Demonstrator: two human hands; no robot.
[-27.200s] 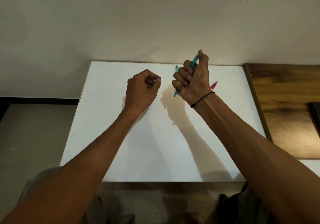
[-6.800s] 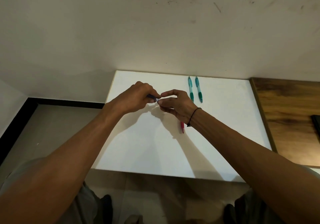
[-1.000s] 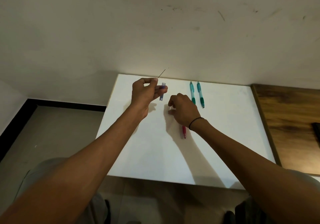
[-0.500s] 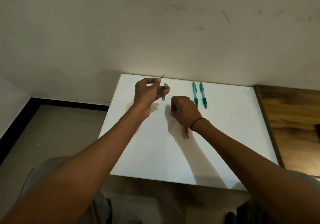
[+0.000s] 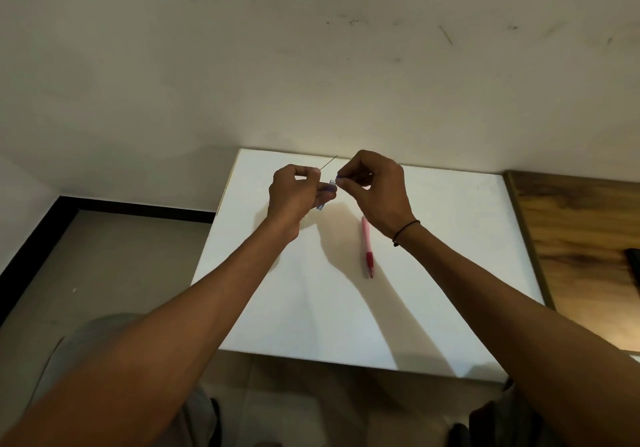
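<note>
My left hand (image 5: 294,194) is up at the middle of the frame, over the far part of the bench (image 5: 450,273). Its thumb and forefinger pinch a thin rod (image 5: 329,162) that pokes up and to the right; I take it for a refill or lead. The lower fingers of that hand curl round a clear blue barrel (image 5: 331,185), which slants down to the left under the rod. My right hand (image 5: 377,194) is just to the right of it, with thumb and forefinger pinching a small blue bit (image 5: 339,179) at the barrel's upper end. Whether that is a cap, a tip or a clicker is too small to tell. So both sets of fingers are clenched on parts, and nothing is released.

A red pen (image 5: 367,249) lies whole on the bench, below my right hand and clear of both.

As I judge it, the blue pen is in pieces and I am about midway. The barrel and the bit are meeting, but I cannot tell whether they are seated. The rod is outside the barrel, so it has yet to go in. The red pen looks untouched.
</note>
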